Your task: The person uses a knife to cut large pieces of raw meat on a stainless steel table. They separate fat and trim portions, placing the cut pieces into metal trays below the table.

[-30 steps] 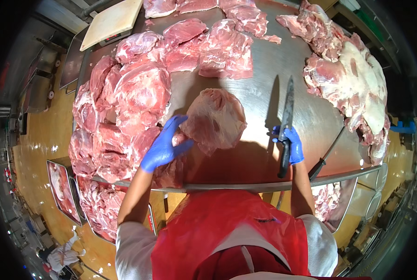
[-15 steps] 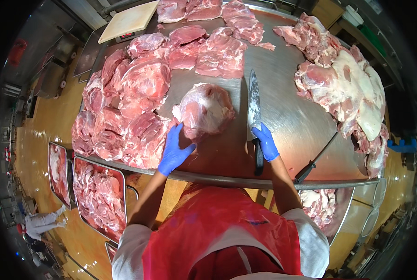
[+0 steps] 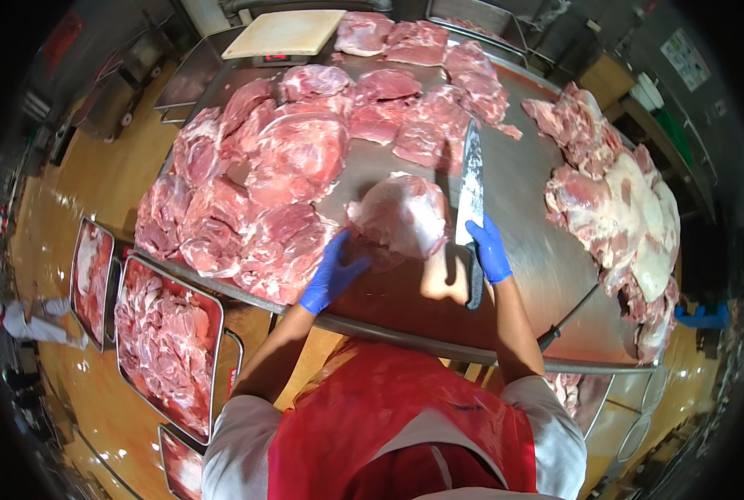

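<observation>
A rounded pale-pink piece of raw meat [image 3: 401, 215] lies by itself on the steel table [image 3: 518, 192]. My left hand [image 3: 333, 277], in a blue glove, is at its near left edge with thumb and fingers spread; whether the fingertips touch it I cannot tell. In my right hand [image 3: 492, 250], also blue-gloved, is a long knife [image 3: 471, 187] with a black handle, gripped where blade meets handle. Its blade points away from me, right of the meat, and its shadow falls to the left on the table.
Flattened cuts [image 3: 301, 158] cover the table's left and far side. On the right is a heap of large fatty pieces [image 3: 630, 200]. A sharpening rod [image 3: 568, 321] lies near the front edge. Meat-filled trays [image 3: 167, 342] stand lower left; a white board [image 3: 284, 35] sits far left.
The view has shifted, so the table appears farther right and lower. Against the table, the knife in my right hand has moved left and away from me. My left hand stays by the meat.
</observation>
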Action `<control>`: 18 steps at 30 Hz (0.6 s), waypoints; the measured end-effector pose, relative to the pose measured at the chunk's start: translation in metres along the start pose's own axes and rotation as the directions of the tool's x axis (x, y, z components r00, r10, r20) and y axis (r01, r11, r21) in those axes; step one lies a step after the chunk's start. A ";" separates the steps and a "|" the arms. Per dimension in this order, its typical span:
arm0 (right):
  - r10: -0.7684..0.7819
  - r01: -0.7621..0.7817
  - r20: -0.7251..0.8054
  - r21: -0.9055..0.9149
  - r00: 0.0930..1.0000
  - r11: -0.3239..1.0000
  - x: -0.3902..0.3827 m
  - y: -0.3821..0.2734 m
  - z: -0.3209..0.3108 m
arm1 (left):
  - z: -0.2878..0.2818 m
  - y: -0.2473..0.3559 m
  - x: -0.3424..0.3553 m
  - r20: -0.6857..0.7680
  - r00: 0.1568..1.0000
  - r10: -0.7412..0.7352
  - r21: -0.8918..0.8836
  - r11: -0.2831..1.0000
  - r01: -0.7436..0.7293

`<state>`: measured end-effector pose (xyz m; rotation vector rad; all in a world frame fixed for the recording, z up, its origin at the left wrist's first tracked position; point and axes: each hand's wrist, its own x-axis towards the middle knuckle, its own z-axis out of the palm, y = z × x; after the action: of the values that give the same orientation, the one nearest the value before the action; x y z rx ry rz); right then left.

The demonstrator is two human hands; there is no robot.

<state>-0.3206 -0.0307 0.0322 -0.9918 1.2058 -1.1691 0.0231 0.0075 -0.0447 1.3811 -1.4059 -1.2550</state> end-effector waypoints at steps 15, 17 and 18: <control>0.176 -0.189 -0.110 -0.122 0.978 0.974 0.017 -0.007 0.034 | -0.027 0.040 -0.009 0.298 0.919 0.257 0.520 0.764 -0.383; 0.106 -0.131 -0.136 -0.190 0.985 0.973 0.031 -0.003 0.039 | -0.008 0.043 0.006 0.317 0.933 0.170 0.567 0.755 -0.330; 0.071 -0.104 -0.150 -0.226 0.986 0.968 0.037 0.000 0.041 | 0.005 0.043 0.013 0.327 0.937 0.127 0.589 0.748 -0.306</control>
<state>-0.2809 -0.0688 0.0313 -1.0310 1.5127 -1.0576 0.0081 -0.0081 -0.0047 1.4351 -2.2636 -0.8518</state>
